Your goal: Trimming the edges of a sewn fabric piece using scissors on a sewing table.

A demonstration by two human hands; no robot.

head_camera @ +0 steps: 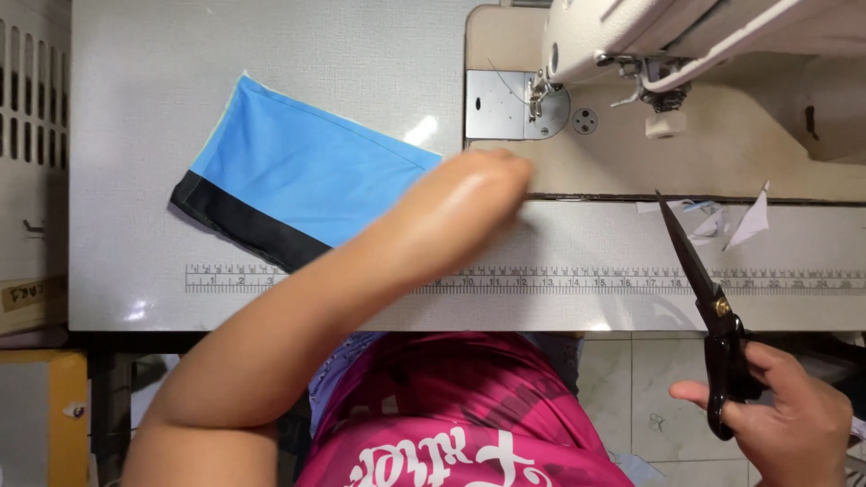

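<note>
Head view: my left hand (492, 176), blurred, grip unreadable, sweeps mid-worktop beside the blue-and-black cloth (298, 185) toward the left edge; my right hand (794, 415) holds black shears (708, 302) off the front edge. Judged: between cuts; next, grasp cloth.

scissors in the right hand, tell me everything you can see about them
The scissors are long tailor's shears with black handles, dark blades and a brass-coloured pivot screw. The blades look closed, or nearly so, tapering to a sharp tip that points up and to the left toward the sewing machine's base. The right hand grips the handles just past the table's front edge, fingers through the loops. The blades lie across the printed ruler strip over the table; whether they touch it is unclear.
</note>
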